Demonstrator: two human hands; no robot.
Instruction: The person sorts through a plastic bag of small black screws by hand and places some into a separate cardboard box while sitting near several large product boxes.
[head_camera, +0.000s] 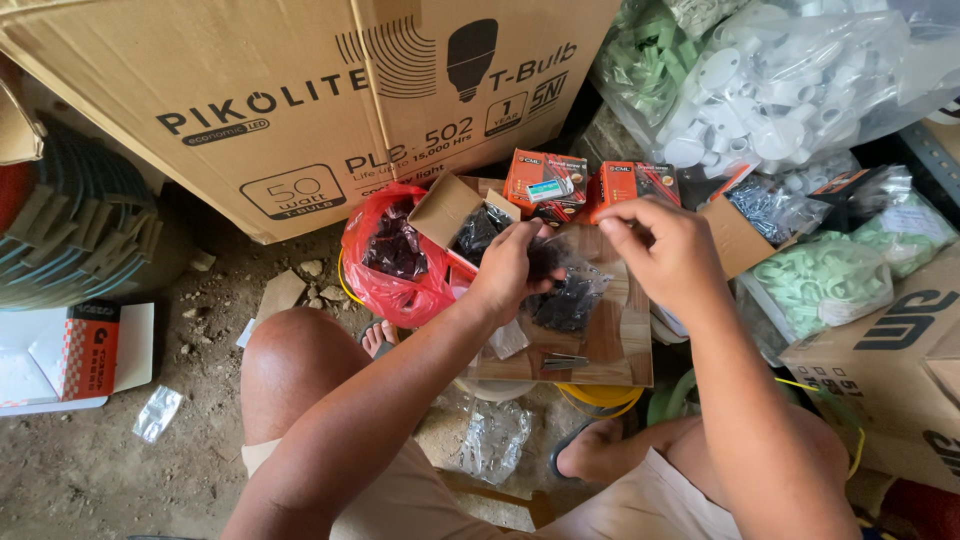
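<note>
Clear plastic: a small transparent bag of little black screws (568, 296) lies on the wooden board, held between both hands.
Head view, left hand: the left hand (513, 270) is bent over the near edge of the bag, fingers drawn together and pinching the film, apparently to steady it against the board.
Head view, right hand: the right hand (668, 250) hovers above the bag's far side, thumb and fingertips closed together as if pinching something small; what they grip cannot be made out.
Work surface: a square wood-grain board (620, 340) rests over a round container between the person's knees, giving a flat place at lap height.
Supplies within reach: an open brown carton of dark screws (462, 215) and a red plastic bag of dark hardware (395, 255) sit just beyond the board; two orange-and-black small boxes (590, 182) stand behind them.
Surroundings: a large brown cardboard shipping carton (300, 90) stands at the back; clear sacks of white plastic fittings (780, 90) and pale green plastic clips (820, 280) lie to the right.
</note>
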